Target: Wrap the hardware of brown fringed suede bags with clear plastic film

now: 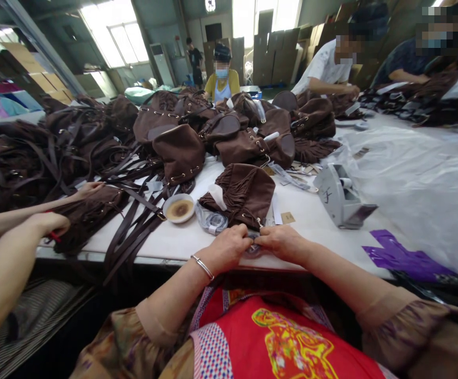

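Note:
At the front edge of the table my left hand [232, 245] and my right hand [282, 243] meet, fingers closed in a pinch. Between and below the fingertips lies a small dark round item [255, 248] that looks wrapped in clear plastic; its kind is unclear. Just beyond my hands rests a dark brown fringed drawstring bag [248, 192], with white paper [218, 196] on its side. Left of it lies a coiled grey cord in a clear plastic bag [213, 221]. A white bowl [179, 209] with brownish contents stands further left.
A grey tape dispenser [341, 197] and purple plastic [408, 255] are to the right, beside clear plastic sheeting [418, 173]. Brown bags [248, 131] pile up across the back. A co-worker's hands [55, 223] handle another bag [90, 216] at left. Other people work across the table.

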### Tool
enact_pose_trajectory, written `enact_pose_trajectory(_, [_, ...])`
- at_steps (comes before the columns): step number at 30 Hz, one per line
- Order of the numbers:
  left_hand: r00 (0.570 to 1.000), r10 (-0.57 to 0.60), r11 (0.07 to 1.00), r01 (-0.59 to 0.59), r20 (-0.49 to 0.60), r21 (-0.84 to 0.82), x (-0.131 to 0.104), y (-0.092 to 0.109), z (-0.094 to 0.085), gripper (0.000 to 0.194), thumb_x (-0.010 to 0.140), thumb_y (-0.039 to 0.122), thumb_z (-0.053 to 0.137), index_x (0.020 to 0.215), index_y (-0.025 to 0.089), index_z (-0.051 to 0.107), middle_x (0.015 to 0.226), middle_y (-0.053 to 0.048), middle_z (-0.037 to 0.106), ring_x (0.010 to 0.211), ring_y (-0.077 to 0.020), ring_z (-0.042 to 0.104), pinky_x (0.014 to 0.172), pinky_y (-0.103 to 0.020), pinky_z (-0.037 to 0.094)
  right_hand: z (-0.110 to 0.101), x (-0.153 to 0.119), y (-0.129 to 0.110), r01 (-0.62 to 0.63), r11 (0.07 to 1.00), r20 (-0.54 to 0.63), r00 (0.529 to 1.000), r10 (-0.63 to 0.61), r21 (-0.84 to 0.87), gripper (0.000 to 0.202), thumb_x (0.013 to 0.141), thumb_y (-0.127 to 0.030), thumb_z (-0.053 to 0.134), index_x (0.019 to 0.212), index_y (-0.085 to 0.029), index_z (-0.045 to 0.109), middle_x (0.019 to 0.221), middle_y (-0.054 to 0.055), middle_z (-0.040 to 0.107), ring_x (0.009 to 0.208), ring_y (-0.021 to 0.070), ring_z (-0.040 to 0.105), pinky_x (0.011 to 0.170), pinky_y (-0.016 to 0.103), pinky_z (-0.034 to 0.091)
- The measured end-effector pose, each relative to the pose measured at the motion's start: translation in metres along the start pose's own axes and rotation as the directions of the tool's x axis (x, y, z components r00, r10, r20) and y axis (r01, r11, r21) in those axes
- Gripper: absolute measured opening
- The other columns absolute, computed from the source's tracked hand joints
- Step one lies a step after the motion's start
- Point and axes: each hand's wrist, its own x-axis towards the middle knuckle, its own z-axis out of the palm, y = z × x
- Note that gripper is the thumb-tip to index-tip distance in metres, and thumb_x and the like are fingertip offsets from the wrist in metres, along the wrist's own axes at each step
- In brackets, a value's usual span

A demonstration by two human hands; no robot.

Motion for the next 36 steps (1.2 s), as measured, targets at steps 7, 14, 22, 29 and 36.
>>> enact_pose_trajectory(7, [0.967,-0.171,0.985,0.169,-0.187,-0.029,-0.003,0.027,0.020,0.011,0.090,0.020,0.055,0.083,0.016,0.061,0.090,-0.008,0.055,0.085,-0.0212,0.051,0.074,-0.033,0.046,0.001,0.001,-0.017,-0.090,0.995,0.011,0.996,0.090,0.031,0.025,0.097,-0.031,0.051,0.087,-0.017,0.069,0.083,0.007,0.067,0.073,0.0158,0.061,0.060,0.027,0.033])
enact_pose_trajectory(14, [0.969,-0.076,0.994,0.054,-0.235,-0.097,-0.002,0.015,0.031,0.021,0.096,0.029,0.051,0.083,0.016,0.061,0.085,-0.006,0.055,0.080,-0.0189,0.050,0.073,-0.032,0.045,-0.015,-0.002,-0.008,-0.032,0.999,0.099,0.994,0.036,-0.039,0.022,0.095,-0.026,0.050,0.109,-0.025,0.067,0.083,0.005,0.068,0.073,0.0180,0.064,0.057,0.027,0.032])
enact_pose_trajectory(22, [0.955,-0.240,0.971,0.239,-0.173,-0.027,0.001,0.029,0.030,0.009,0.089,0.022,0.060,0.084,0.015,0.063,0.092,-0.009,0.056,0.087,-0.0226,0.051,0.074,-0.035,0.048,-0.013,0.005,-0.009,-0.082,0.996,0.162,0.983,0.084,-0.022,0.021,0.093,-0.020,0.050,0.100,-0.022,0.069,0.086,0.007,0.070,0.078,0.0199,0.065,0.062,0.027,0.037])
enact_pose_trajectory(29, [0.925,-0.242,0.967,0.206,-0.292,-0.150,0.002,0.031,0.037,0.012,0.091,0.017,0.051,0.085,0.016,0.062,0.090,-0.009,0.056,0.085,-0.0222,0.051,0.073,-0.036,0.048,-0.006,-0.012,-0.014,-0.128,0.990,0.001,0.992,0.128,0.063,0.024,0.095,-0.026,0.049,0.112,-0.023,0.066,0.085,0.006,0.069,0.077,0.0197,0.065,0.065,0.027,0.043])
enact_pose_trajectory(36, [0.873,-0.249,0.958,0.157,-0.419,-0.242,0.010,0.026,0.050,0.016,0.086,0.011,0.050,0.074,0.019,0.056,0.086,-0.009,0.054,0.082,-0.0229,0.051,0.071,-0.038,0.046,-0.008,-0.035,0.062,-0.552,0.769,-0.333,0.694,0.638,0.323,0.027,0.095,-0.023,0.046,0.106,-0.018,0.070,0.103,0.010,0.072,0.095,0.0192,0.065,0.088,0.029,0.047])
